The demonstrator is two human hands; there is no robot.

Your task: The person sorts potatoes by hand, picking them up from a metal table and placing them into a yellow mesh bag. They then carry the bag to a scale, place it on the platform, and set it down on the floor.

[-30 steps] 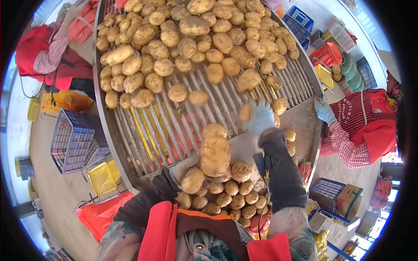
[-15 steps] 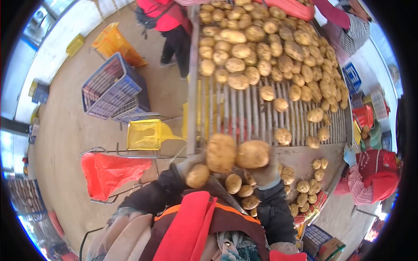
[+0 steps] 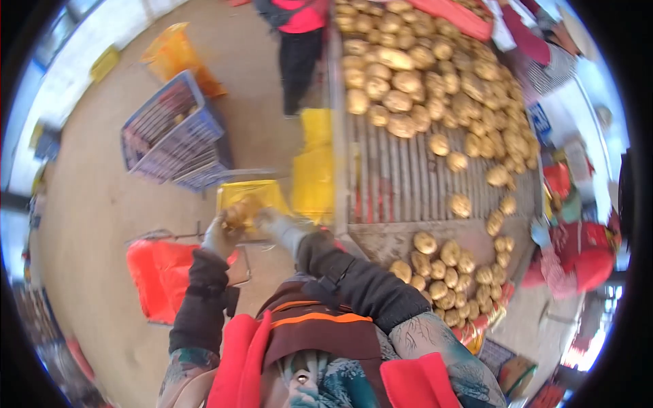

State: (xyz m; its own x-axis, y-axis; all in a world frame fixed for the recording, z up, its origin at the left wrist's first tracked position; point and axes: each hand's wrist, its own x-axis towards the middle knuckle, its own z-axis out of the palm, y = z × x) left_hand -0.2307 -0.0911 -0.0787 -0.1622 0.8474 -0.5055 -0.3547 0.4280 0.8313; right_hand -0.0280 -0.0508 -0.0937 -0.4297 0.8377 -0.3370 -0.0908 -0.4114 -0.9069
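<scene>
Over the open yellow bag (image 3: 271,192) on a metal frame, my gloved left hand (image 3: 222,236) is closed around blurred potatoes (image 3: 243,209). My right hand (image 3: 284,231), gloved too, reaches in from the right against the same potatoes. Its fingers are smeared by motion, so I cannot see how firmly they close. How many potatoes are between the hands is unclear. Just left and below hangs a red bag (image 3: 160,279), also on a frame.
A slatted sorting table (image 3: 408,183) on the right bears many potatoes (image 3: 408,81), with another group (image 3: 445,272) on its near metal end. Blue crates (image 3: 163,136) and an orange bag (image 3: 180,61) stand left. Co-workers stand at the far end (image 3: 299,61) and right side (image 3: 581,255).
Both hands have swung left from the table's near edge to the yellow bag, carrying potatoes. More potatoes on the near metal end are now uncovered. The view has shifted.
</scene>
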